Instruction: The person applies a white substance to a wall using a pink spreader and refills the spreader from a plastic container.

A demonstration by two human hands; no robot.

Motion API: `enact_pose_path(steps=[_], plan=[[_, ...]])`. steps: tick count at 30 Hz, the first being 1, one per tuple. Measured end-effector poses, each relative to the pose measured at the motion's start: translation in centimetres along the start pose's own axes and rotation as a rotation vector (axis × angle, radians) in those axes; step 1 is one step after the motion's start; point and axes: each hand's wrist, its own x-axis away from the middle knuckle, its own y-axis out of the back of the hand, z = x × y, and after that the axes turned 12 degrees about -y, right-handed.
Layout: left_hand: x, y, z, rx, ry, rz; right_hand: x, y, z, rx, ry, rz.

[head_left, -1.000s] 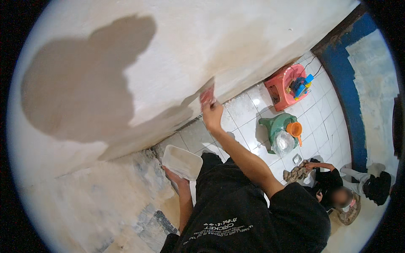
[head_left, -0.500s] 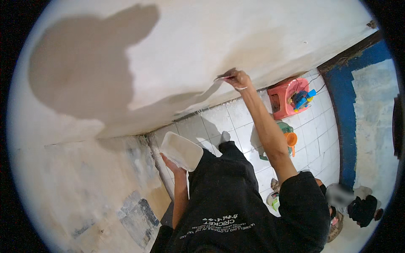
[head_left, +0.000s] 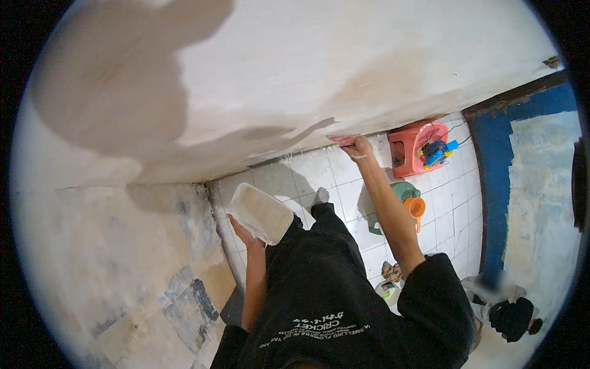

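Observation:
My left hand (head_left: 247,236) grips a white rectangular plastic tub (head_left: 263,212) by its side, fingers under and along its edge. The tub is tilted, and pale smears show on its inner wall. My right arm reaches out to the foot of the plastered wall (head_left: 276,74). In that hand (head_left: 359,148) is a flat, reddish putty scraper (head_left: 342,139), its blade close to the wall just above the floor. Whether the blade touches the plaster, I cannot tell. Some white residue marks my right wrist.
A red plastic stool (head_left: 401,154) bearing a blue power tool (head_left: 438,154) stands by the wall. Nearer are a green basin (head_left: 402,189) and an orange dipper (head_left: 415,206). A person in dark clothing (head_left: 511,318) is at the lower right, beside a blue-and-white wall (head_left: 491,184).
My right hand has moved down the wall toward the floor, and the scraper has turned to show more of its flat face. My left hand still holds the tub, shifted slightly.

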Motion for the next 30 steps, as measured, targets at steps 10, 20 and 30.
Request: enact_pose_path(steps=[10, 20, 30], plan=[[-0.4, 2.6, -1.6, -0.054, -0.029, -0.071, 1.8, -8.3, 5.3, 0.062, 0.18, 0.163], [-1.0, -0.1, -0.8, -0.072, 0.009, -0.068, 7.2, 2.3, 9.2, 0.096, 0.126, 0.146], [-0.1, -1.2, 1.4, -0.067, -0.027, 0.047, -2.0, 4.7, 13.0, 0.162, 0.136, -0.142]])
